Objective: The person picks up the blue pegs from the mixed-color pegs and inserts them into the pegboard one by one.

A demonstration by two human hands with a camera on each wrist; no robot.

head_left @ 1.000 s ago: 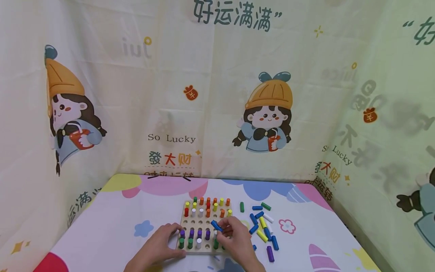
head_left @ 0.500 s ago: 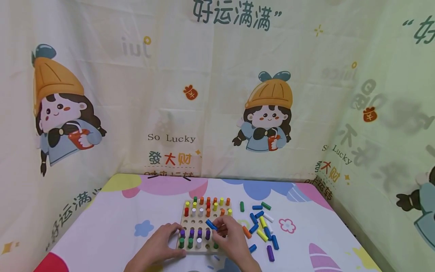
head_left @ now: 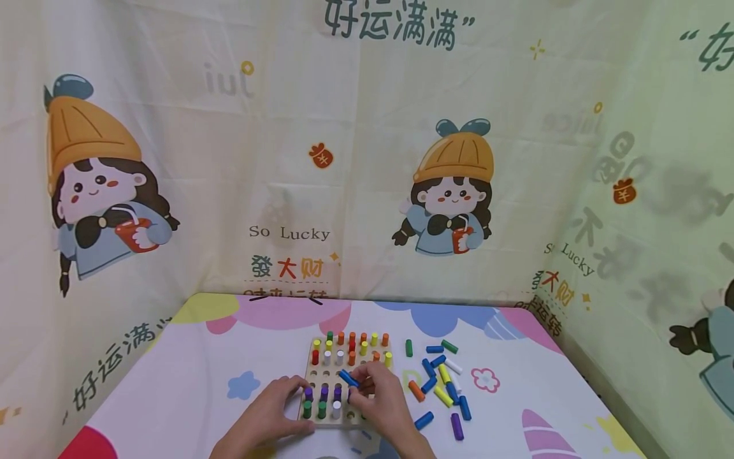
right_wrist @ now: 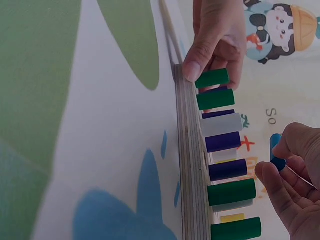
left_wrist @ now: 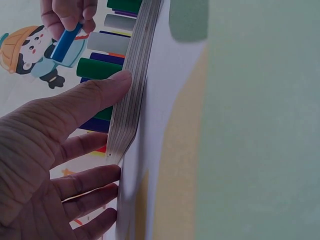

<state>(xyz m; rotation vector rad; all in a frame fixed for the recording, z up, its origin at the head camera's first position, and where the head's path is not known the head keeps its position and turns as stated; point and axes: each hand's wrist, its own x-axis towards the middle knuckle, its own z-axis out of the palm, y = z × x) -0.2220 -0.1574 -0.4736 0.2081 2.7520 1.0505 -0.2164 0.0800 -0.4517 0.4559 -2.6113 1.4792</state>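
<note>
1. One wooden peg board point(head_left: 338, 373) lay on the patterned table point(head_left: 189, 376), with coloured pegs standing in its far and near rows.
2. The right hand point(head_left: 380, 401) hovered over the board's near right part, thumb and forefinger pinching one blue peg point(head_left: 348, 378) tilted above the holes in the middle of the board.
3. The left hand point(head_left: 269, 414) rested at the board's near left corner, fingers mostly straight; in the left wrist view the thumb point(left_wrist: 95, 92) pressed the board's edge point(left_wrist: 132, 85) and the hand gripped nothing.
4. In the right wrist view, the near-edge pegs in sight numbered four green point(right_wrist: 212, 78), two purple point(right_wrist: 223, 142) and one white point(right_wrist: 222, 123).
5. About a dozen loose pegs point(head_left: 441, 382) lay scattered on the table just right of the board: blue, yellow, green, white, orange and purple.
</note>
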